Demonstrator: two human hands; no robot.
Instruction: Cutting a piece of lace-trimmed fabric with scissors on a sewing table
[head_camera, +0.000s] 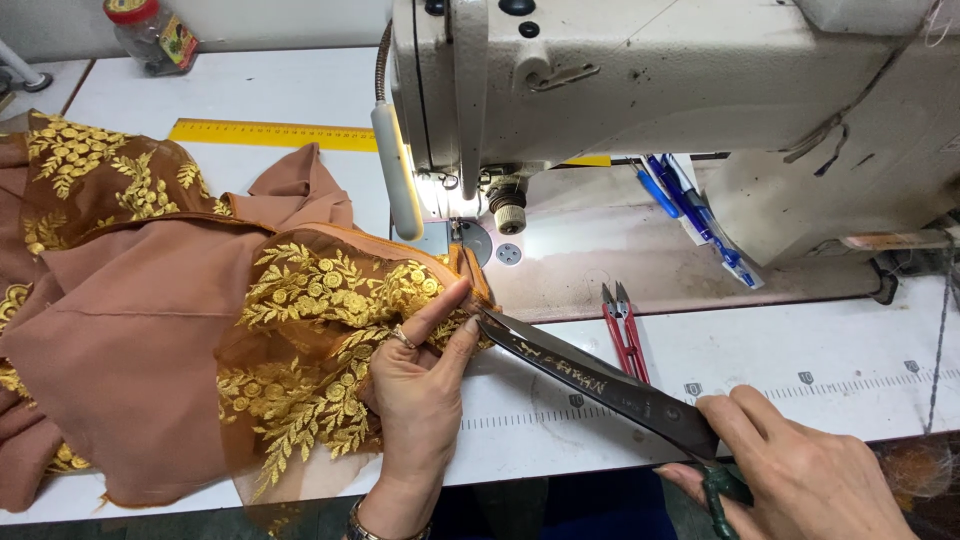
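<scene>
Hands (420, 385) (800, 465): fabric edge (470, 290), scissors (600, 380) at table edge (560, 450)

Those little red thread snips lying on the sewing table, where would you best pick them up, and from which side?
Best by the red handles of the red thread snips, coming from the near edge of the table. Their pointed tips face the sewing machine, so the handle end is nearer. The large scissors in the right hand appear to overlap that near end, so come from above.

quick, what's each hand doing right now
Left hand: closed, pinching the edge of the brown fabric with gold embroidery.
Right hand: closed on the handles of the large dark scissors, whose tips meet the fabric edge.
</scene>
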